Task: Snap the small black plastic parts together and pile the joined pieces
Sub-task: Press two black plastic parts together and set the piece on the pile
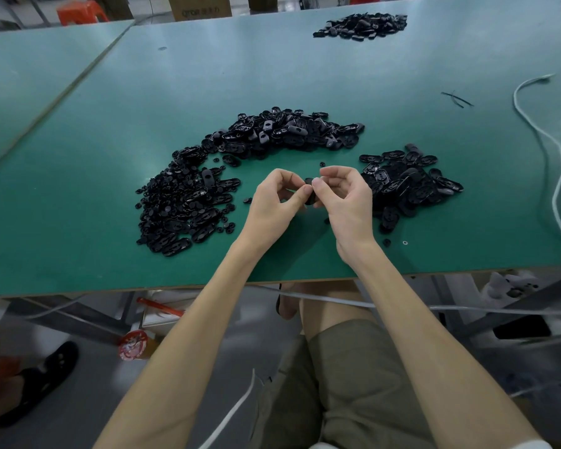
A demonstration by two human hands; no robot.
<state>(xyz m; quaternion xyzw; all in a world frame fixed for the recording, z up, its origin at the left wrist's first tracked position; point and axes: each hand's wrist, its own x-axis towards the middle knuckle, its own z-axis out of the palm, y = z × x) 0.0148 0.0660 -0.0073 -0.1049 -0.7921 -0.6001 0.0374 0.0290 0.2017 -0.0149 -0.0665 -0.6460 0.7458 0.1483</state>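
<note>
A: Entry, head view. Hands?

B: Left hand (274, 202) and right hand (344, 202) meet above the green table (208, 76), near its front edge. Both have their fingers curled, and the thumbs and forefingers pinch one black plastic part (311, 199) between them. The thumb tips touch over it.

A: One piece or two?

B: Cannot tell; the fingers cover most of it.

A: Stock on the table?

B: A left heap (182, 209) of small round bits mixed with oval shells lies left of the hands. It curves into the arc heap (289, 131) of oval shells behind them. The right heap (408, 183) lies just beside the right hand. The far heap (360, 25) sits well apart, near the back edge.

A: Anything else?

B: A white cord (538, 131) trails along the right side.
</note>
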